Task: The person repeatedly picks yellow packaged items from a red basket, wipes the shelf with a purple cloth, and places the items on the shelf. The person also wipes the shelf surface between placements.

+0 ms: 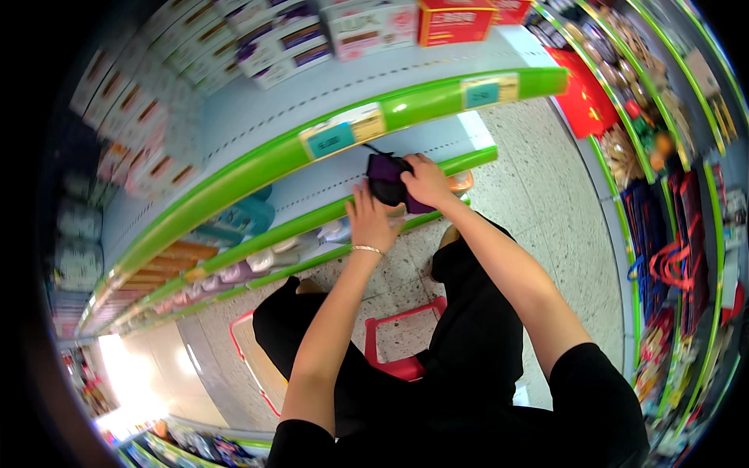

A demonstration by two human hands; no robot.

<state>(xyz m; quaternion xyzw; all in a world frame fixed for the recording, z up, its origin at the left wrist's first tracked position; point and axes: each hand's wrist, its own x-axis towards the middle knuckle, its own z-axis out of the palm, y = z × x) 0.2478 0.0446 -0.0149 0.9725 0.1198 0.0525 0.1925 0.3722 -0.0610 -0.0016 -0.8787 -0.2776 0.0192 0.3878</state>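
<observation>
My right hand (426,182) grips a dark purple and black bundle (386,178), which looks like folded cloth, over the front part of a white lower shelf (336,181). A thin black cord or strap trails from its far end. To its left is my left hand (373,219), fingers apart and holding nothing, at the green front edge (336,212) of that shelf. I cannot tell whether its fingertips touch the bundle. The upper shelf (351,96) overhangs the lower one and hides its back.
Boxed soap (374,32) and a red carton (455,26) stand on the upper shelf. Teal bottles (246,213) fill the lower shelf's left part. A red-rimmed basket (257,362) and a red plastic frame (404,368) are by my legs. Stocked shelving (661,175) lines the right side.
</observation>
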